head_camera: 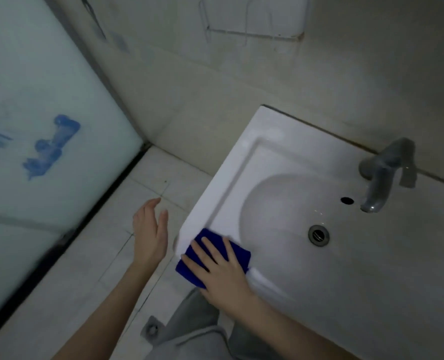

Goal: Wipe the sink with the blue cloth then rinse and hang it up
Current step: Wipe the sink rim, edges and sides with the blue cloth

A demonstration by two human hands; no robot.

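A white sink (241, 157) fills the right half of the view, with a round basin and a metal drain (318, 235). The folded blue cloth (237, 252) lies on the sink's near left corner rim. My right hand (215, 268) lies flat on top of the cloth with fingers spread, pressing it to the rim. My left hand (150, 229) hovers in the air left of the sink, above the floor, fingers apart and holding nothing.
A grey metal tap (383, 175) stands at the sink's back right, with an overflow hole (347, 200) beside it. A wire rack (252, 27) hangs on the tiled wall above. A frosted glass door (41, 126) is at left. A floor drain (152, 328) sits near my legs.
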